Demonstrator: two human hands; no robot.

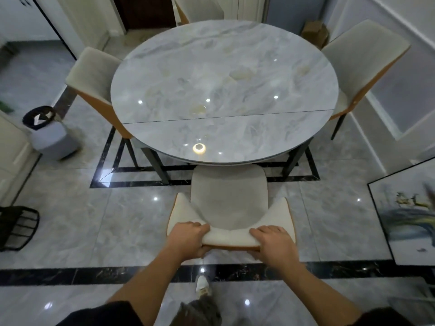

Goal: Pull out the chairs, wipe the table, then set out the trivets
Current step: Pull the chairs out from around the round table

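Glossy grey marble floor (70,222) surrounds a round marble table (223,85) with chairs tucked at its sides. Nearest chair (229,201) stands just before the table; left hand (186,238) and right hand (274,243) have fingers (259,231) clamped around its backrest top.

1. The left hand (188,236) grips the top edge of a chair (229,203) back, knuckles up, fingers curled round the padding.
2. The right hand (274,243) grips the same edge a little way along, apart from the left, its fingers wrapped over the rim.
3. Both forearms (146,278) are bare and reach forward from the lower corners, angling inward to the hands.
4. Dark sleeves (101,314) cover the upper arms.
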